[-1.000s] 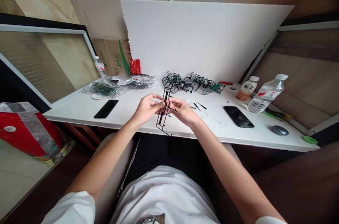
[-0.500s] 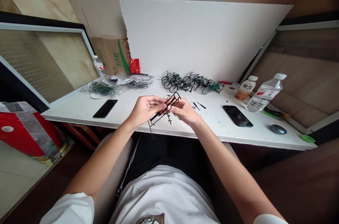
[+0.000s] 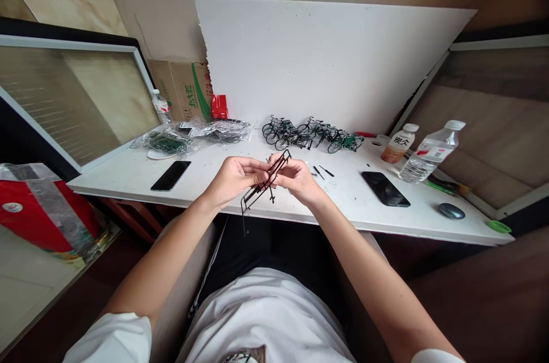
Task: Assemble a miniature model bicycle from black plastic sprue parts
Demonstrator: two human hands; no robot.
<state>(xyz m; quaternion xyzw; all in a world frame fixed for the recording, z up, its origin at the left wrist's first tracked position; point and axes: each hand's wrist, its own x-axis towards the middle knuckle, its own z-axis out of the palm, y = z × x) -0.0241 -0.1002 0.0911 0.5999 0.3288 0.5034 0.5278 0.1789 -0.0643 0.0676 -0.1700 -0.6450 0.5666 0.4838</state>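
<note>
A thin black parts frame (image 3: 256,191) is held over the near edge of the white counter (image 3: 343,197), with the grip of the left hand (image 3: 235,177) and of the right hand (image 3: 298,177) closed on it at the fingertips. Its long axis is tilted, lower end pointed down-left, upper end up-right. Farther back, green model bicycles (image 3: 311,134) are lined up.

Soft, even daylight fills the scene; the large white foam board (image 3: 326,60) at the far side is brightest. The white counter (image 3: 351,203) shows only faint shadows. The corners darken, straight edges bow outward, and the near shirt blurs slightly.
</note>
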